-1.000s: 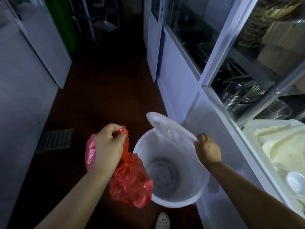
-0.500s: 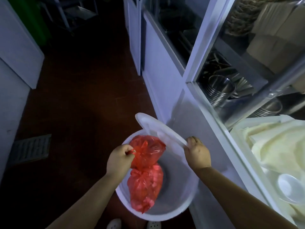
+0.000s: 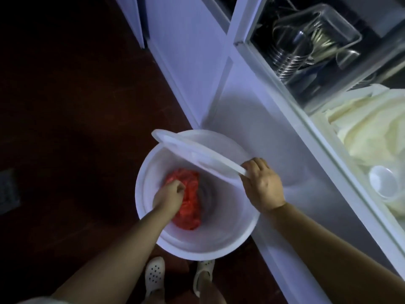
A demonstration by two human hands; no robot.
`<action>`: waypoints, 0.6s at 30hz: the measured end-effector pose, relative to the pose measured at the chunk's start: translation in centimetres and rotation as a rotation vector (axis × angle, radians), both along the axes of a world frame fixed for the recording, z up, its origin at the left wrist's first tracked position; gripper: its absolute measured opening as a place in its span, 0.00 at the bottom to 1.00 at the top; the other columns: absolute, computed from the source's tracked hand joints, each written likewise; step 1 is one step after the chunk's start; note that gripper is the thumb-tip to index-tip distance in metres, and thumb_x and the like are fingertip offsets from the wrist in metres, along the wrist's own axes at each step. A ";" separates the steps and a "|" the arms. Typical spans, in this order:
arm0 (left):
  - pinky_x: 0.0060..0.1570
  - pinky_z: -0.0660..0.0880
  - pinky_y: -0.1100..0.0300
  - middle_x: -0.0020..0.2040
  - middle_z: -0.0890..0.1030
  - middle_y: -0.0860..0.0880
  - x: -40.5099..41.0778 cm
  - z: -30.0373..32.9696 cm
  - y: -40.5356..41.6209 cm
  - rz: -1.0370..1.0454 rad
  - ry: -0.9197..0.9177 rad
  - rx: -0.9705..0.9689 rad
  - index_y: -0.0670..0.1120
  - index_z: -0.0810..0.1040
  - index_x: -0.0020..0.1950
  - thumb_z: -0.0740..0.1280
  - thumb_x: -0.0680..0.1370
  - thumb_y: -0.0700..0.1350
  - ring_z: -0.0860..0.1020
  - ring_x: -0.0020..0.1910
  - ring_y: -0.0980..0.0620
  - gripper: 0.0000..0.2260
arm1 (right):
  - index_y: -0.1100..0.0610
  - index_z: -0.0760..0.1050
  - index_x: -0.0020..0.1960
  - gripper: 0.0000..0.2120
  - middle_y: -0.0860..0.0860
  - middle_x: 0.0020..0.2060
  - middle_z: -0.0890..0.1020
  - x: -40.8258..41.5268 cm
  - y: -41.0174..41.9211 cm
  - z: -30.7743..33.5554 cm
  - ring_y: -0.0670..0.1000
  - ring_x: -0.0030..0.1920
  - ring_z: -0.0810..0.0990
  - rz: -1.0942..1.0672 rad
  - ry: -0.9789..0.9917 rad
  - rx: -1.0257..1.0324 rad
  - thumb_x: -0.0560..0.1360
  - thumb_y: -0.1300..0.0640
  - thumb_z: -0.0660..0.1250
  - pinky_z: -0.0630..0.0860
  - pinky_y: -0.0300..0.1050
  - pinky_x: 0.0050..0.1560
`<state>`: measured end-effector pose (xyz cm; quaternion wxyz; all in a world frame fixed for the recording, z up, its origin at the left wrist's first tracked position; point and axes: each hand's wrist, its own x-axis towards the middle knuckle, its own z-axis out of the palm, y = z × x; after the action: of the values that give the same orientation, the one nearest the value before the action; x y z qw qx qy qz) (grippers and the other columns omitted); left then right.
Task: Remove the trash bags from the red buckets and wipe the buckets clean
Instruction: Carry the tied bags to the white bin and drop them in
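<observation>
A tied red trash bag (image 3: 190, 207) lies deep inside a large white bin (image 3: 232, 244) on the dark floor. My left hand (image 3: 168, 195) reaches down into the bin with its fingers curled against the top of the bag; whether it still grips the bag I cannot tell. The bin's white lid (image 3: 192, 154) is tilted up over the far rim, and my right hand (image 3: 262, 184) grips its near edge. No red bucket is in view.
A white cabinet (image 3: 258, 119) runs along the right, tight against the bin. Its shelves hold stacked metal cups (image 3: 289, 55), folded cream cloths (image 3: 372, 132) and a small white bowl (image 3: 383, 181). My feet in white clogs (image 3: 154, 275) stand just before the bin. A floor grate (image 3: 7, 189) lies at left.
My left hand has carried the red bag from beside the bin over its rim and down to the bottom. My right hand has kept the lid lifted. The camera tilted downward.
</observation>
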<state>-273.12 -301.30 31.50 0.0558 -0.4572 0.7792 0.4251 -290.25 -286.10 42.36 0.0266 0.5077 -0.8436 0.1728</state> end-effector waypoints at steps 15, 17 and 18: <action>0.58 0.69 0.51 0.60 0.75 0.46 4.9 11.1 -5.3 -0.274 0.293 -0.593 0.47 0.74 0.65 0.69 0.74 0.48 0.72 0.59 0.44 0.20 | 0.64 0.78 0.39 0.08 0.59 0.33 0.79 7.2 -0.6 0.5 0.59 0.34 0.81 0.027 0.025 0.151 0.61 0.71 0.70 0.76 0.46 0.30; 0.62 0.63 0.52 0.64 0.74 0.49 5.6 10.2 -4.6 -0.461 0.237 -0.589 0.49 0.72 0.68 0.65 0.76 0.52 0.69 0.65 0.46 0.21 | 0.64 0.78 0.38 0.06 0.58 0.33 0.79 8.8 -0.2 -0.1 0.58 0.34 0.81 0.032 0.034 0.169 0.64 0.68 0.63 0.76 0.44 0.29; 0.64 0.60 0.54 0.66 0.74 0.50 6.0 9.4 -4.1 -0.534 0.221 -0.581 0.50 0.71 0.69 0.64 0.77 0.53 0.67 0.67 0.48 0.21 | 0.63 0.78 0.38 0.06 0.58 0.33 0.79 9.6 0.0 -0.3 0.58 0.33 0.81 0.029 0.026 0.191 0.63 0.69 0.65 0.76 0.44 0.29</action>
<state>-267.08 -305.40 40.90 -0.0512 -0.1874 0.9594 0.2044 -280.70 -286.07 42.05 -0.0136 0.5222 -0.8484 0.0853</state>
